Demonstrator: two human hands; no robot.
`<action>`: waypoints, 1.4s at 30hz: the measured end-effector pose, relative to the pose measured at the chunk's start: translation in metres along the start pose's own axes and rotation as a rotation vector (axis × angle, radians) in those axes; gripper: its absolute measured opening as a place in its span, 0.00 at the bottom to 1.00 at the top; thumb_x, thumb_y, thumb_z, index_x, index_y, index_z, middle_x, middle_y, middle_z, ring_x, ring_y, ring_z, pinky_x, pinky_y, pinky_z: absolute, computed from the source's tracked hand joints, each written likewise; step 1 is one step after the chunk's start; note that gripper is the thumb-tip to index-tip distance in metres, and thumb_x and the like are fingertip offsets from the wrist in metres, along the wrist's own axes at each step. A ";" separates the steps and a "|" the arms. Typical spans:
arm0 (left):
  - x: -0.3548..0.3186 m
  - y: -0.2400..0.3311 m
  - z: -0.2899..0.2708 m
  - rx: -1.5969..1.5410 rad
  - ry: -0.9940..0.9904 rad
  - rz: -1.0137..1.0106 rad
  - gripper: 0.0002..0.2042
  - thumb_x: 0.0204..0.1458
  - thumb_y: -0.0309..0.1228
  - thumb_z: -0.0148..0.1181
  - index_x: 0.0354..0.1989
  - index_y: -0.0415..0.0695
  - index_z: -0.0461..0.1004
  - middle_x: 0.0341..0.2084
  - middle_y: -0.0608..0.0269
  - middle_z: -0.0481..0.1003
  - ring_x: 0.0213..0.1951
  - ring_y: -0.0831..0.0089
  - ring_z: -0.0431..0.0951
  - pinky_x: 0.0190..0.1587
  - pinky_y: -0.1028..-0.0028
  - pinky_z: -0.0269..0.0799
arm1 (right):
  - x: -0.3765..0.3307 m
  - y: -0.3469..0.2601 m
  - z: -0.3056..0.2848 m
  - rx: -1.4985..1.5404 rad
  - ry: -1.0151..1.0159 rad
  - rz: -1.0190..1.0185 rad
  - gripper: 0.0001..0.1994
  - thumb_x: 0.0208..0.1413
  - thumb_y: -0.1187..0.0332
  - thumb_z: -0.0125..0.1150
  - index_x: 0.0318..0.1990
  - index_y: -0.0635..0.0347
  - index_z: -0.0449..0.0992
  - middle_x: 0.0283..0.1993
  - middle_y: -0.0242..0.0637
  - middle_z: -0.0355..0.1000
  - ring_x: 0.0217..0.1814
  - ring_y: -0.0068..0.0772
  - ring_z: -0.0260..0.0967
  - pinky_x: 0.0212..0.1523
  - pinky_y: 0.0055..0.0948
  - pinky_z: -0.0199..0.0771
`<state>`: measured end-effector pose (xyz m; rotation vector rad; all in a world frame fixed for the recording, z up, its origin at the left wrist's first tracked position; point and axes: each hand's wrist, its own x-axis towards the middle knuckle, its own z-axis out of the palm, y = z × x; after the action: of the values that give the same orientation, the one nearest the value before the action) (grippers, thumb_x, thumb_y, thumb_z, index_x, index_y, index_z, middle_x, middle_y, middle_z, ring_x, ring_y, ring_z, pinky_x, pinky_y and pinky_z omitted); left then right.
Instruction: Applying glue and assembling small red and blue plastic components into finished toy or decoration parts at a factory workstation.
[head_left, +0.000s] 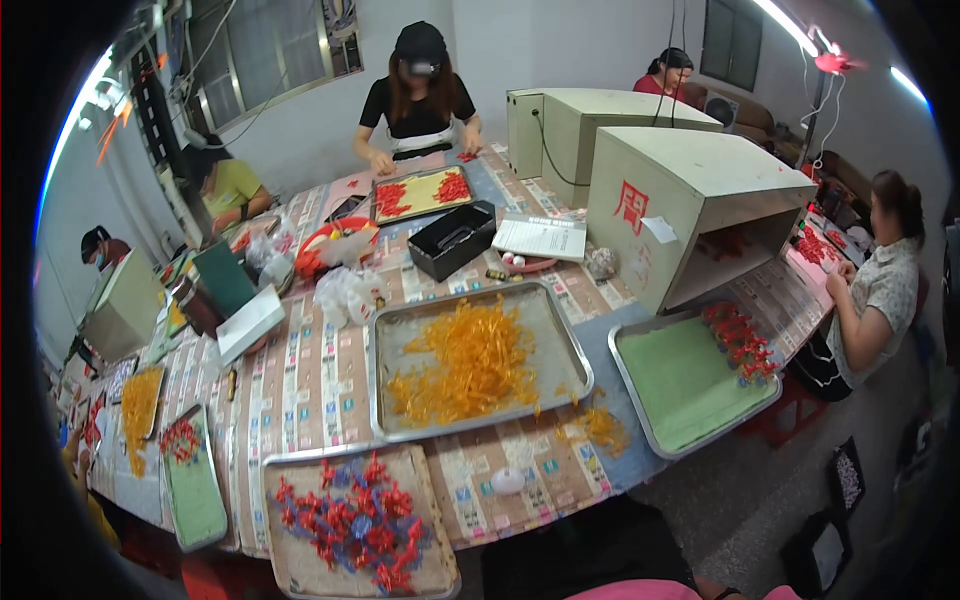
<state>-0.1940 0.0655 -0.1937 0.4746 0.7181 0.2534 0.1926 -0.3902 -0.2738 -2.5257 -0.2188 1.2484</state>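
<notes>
Neither of my hands shows. At the lower edge there is only pink clothing [635, 590] and a small patch of skin beside it, too little to tell which part. Closest to me on the left, a metal tray [300, 575] holds small red and blue plastic pieces [360, 525]. Beyond it, in the middle of the table, a larger metal tray [555, 350] carries a heap of translucent orange plastic pieces [470, 355]. Some orange pieces [605, 430] lie loose off its right corner. A whitish oval object [508, 481] rests on the patterned tablecloth [465, 500].
On the right stands a green-lined tray [680, 390] with red and blue pieces, below a pale metal cabinet [690, 210]. A black box [455, 240], papers [540, 238] and plastic bags [345, 295] stand farther back. Opposite, a co-worker [420, 100] handles red pieces; several others sit around.
</notes>
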 end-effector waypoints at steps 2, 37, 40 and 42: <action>0.027 0.020 -0.004 0.012 0.015 -0.025 0.19 0.54 0.31 0.55 0.54 0.38 0.67 0.46 0.54 0.74 0.47 0.61 0.75 0.49 0.63 0.71 | 0.027 -0.031 0.003 0.031 -0.006 -0.005 0.12 0.57 0.60 0.52 0.41 0.55 0.77 0.37 0.40 0.77 0.39 0.37 0.74 0.47 0.38 0.70; -0.072 -0.039 0.177 0.603 0.513 0.053 0.20 0.59 0.37 0.53 0.59 0.45 0.65 0.42 0.65 0.75 0.42 0.78 0.73 0.45 0.77 0.69 | -0.097 -0.313 -0.237 0.365 -0.618 -0.803 0.12 0.60 0.67 0.54 0.48 0.61 0.75 0.41 0.31 0.74 0.44 0.24 0.71 0.43 0.25 0.72; -0.064 -0.041 0.181 0.537 0.334 0.262 0.18 0.60 0.34 0.53 0.57 0.43 0.66 0.43 0.65 0.75 0.41 0.81 0.74 0.39 0.82 0.69 | -0.091 -0.385 -0.224 0.537 -0.586 -0.847 0.20 0.60 0.68 0.53 0.58 0.66 0.62 0.51 0.38 0.68 0.48 0.30 0.69 0.44 0.29 0.74; -0.060 -0.039 0.189 0.551 0.300 0.263 0.18 0.59 0.35 0.53 0.57 0.43 0.66 0.44 0.65 0.75 0.41 0.81 0.74 0.38 0.82 0.69 | -0.078 -0.436 -0.207 0.622 -0.568 -0.790 0.26 0.60 0.67 0.53 0.61 0.71 0.55 0.53 0.43 0.65 0.49 0.33 0.68 0.45 0.31 0.75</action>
<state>-0.1059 -0.0533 -0.0554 1.0749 1.0237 0.3795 0.3107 -0.0463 0.0525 -1.3053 -0.7330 1.3499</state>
